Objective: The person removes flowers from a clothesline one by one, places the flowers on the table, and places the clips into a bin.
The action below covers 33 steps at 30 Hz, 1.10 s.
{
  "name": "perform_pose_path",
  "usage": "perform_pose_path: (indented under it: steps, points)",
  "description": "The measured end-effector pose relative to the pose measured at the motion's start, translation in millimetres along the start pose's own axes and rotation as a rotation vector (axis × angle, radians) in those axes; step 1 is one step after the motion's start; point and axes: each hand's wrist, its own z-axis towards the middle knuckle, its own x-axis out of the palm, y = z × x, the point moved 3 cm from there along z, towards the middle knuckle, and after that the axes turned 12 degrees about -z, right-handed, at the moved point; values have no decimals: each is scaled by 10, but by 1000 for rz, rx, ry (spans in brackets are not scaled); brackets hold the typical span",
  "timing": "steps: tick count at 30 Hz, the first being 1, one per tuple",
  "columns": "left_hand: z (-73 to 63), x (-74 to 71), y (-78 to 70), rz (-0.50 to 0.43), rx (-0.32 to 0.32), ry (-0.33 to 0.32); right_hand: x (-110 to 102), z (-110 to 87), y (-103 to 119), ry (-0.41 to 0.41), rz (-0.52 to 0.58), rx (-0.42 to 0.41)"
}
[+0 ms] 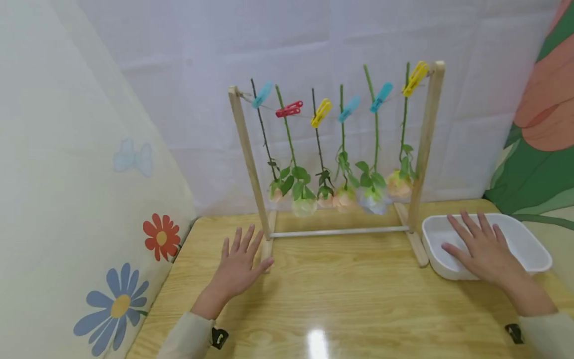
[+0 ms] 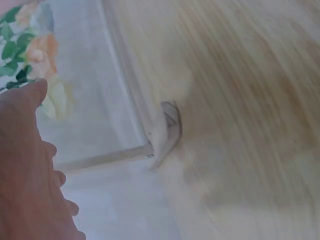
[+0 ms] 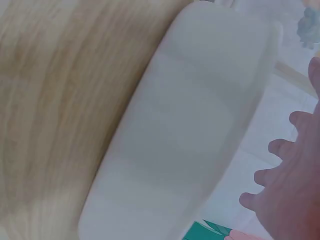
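Note:
My left hand is held with fingers spread near the left foot of a wooden rack, holding nothing. My right hand, fingers also spread, hovers over a white plastic basin. Several artificial roses hang head down from a string across the rack, each stem clipped by a clothespin. Among the clips are a red clothespin, a yellow clothespin and a blue clothespin. A pale green rose and a bluish rose hang among peach ones. In the left wrist view, peach roses show beyond the thumb.
A white rod joins the rack's two feet low over the wooden table. White cloth hangs behind. Floral panels stand at the right, and a flower-printed wall borders the table's left edge.

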Motion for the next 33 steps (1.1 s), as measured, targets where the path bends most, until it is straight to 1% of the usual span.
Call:
perform_pose_path:
  steps: [5, 10, 13, 18, 22, 25, 28, 30, 33]
  points:
    - [25, -35, -158, 20, 52, -3, -98, 27, 30, -60, 10, -26]
    - [74, -51, -344, 29, 89, -17, -253, 103, 73, -135, 8, -61]
    - [104, -58, -447, 38, 112, -23, -341, 147, 86, -187, 27, -87]
    - [148, -73, -598, 37, 120, -32, -462, 209, 97, -260, 66, -135]
    - [172, -84, -727, 31, 122, -21, -583, 241, 121, -259, 132, -130]
    - [191, -79, -823, 21, 126, -14, -706, 264, 145, -220, 233, -102]
    - [212, -76, -915, 4, 140, -21, -842, 312, 181, -193, 304, -83]
    - [232, -75, -973, -10, 154, -32, -943, 349, 220, -186, 320, -74]
    - [268, -78, -1060, -34, 168, -46, -1095, 416, 288, -219, 325, -86]
